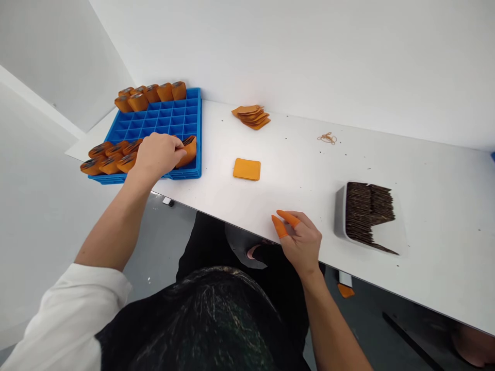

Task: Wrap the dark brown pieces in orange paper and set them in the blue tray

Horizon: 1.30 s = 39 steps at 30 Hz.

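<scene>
My left hand (pixel 158 154) is over the front of the blue divided crate (pixel 199 129), its fingers closed on an orange packet (pixel 187 153) at the crate's front right corner. Other orange packets (pixel 110 164) with dark contents stand along the crate's front and back rows. My right hand (pixel 303 239) hovers at the table's front edge, thumb and index finger apart in orange finger covers, holding nothing. Left of it and farther back lies a small stack of orange rectangular pieces (pixel 246 169).
Fanned orange packets (pixel 252 117) lie near the wall. Rubber bands (pixel 327 138) are to their right. A white container (pixel 340 211) of dark flat pieces stands at the right. Small dark crumbs dot the white table (pixel 286 190).
</scene>
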Motion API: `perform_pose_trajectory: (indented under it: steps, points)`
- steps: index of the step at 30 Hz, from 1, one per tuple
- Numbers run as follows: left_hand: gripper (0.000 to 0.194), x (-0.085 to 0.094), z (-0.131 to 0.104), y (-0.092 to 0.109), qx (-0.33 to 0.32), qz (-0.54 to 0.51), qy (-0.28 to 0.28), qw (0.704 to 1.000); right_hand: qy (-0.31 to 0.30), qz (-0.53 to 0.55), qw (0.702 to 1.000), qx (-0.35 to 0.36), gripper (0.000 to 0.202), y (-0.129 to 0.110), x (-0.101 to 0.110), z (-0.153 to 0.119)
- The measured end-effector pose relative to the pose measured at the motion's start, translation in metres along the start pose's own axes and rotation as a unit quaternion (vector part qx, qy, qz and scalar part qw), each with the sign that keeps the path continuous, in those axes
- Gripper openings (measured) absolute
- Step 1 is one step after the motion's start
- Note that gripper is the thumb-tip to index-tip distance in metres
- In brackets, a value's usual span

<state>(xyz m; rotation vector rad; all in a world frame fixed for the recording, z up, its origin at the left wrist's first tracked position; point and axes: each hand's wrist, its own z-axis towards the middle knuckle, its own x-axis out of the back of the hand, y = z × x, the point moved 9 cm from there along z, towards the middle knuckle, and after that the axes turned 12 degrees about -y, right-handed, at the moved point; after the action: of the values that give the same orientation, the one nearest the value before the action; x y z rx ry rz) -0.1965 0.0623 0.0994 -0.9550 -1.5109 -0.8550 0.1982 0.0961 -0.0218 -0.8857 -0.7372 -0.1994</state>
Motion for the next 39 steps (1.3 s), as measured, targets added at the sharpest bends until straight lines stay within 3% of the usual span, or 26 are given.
perform_pose_trajectory:
  steps: [3, 10, 16, 20, 24, 26, 28, 31, 33, 36, 39]
  points:
    - [0.037, 0.002, 0.0, -0.005, 0.042, 0.01, 0.001, 0.999, 0.0, -0.002, 1.0, -0.001, 0.018, 0.0, 0.0, 0.0]
    - [0.036, -0.002, -0.005, 0.002, 0.072, 0.051, -0.034, 0.995, 0.004, -0.003, 1.0, 0.012, 0.017, 0.0, 0.0, -0.001]
    - [0.033, 0.0, -0.01, 0.004, 0.073, 0.042, 0.011, 0.996, -0.001, 0.004, 1.0, 0.001, 0.019, 0.003, -0.002, -0.001]
    - [0.032, -0.009, -0.008, 0.002, 0.063, 0.046, 0.003, 0.997, -0.007, 0.004, 1.0, -0.009, 0.022, 0.002, -0.002, 0.0]
    - [0.033, 0.006, -0.023, 0.006, 0.052, 0.031, 0.057, 0.997, -0.004, 0.003, 1.0, -0.01, 0.022, 0.003, 0.0, 0.0]
    - [0.034, 0.016, -0.034, 0.021, 0.025, 0.0, 0.104, 0.994, -0.001, 0.007, 1.0, -0.005, 0.021, 0.003, -0.001, 0.001]
    - [0.033, 0.013, -0.039, 0.052, -0.038, -0.032, 0.114, 0.992, 0.005, 0.017, 1.0, 0.003, 0.02, 0.001, -0.003, 0.002]
    - [0.03, -0.02, -0.026, 0.117, -0.159, -0.047, 0.053, 0.985, 0.016, 0.039, 0.999, 0.018, 0.018, -0.01, 0.001, 0.001]
    - [0.032, -0.048, -0.008, 0.156, -0.216, -0.03, 0.017, 0.976, 0.013, 0.052, 0.998, 0.018, 0.018, -0.02, 0.015, -0.003]
    - [0.039, -0.079, 0.025, 0.187, -0.261, -0.015, -0.017, 0.965, 0.008, 0.035, 0.999, -0.005, 0.018, -0.024, 0.065, -0.014]
    - [0.036, -0.092, 0.047, 0.189, -0.266, -0.027, -0.047, 0.963, 0.025, -0.058, 0.995, -0.078, 0.021, -0.001, 0.142, -0.022]
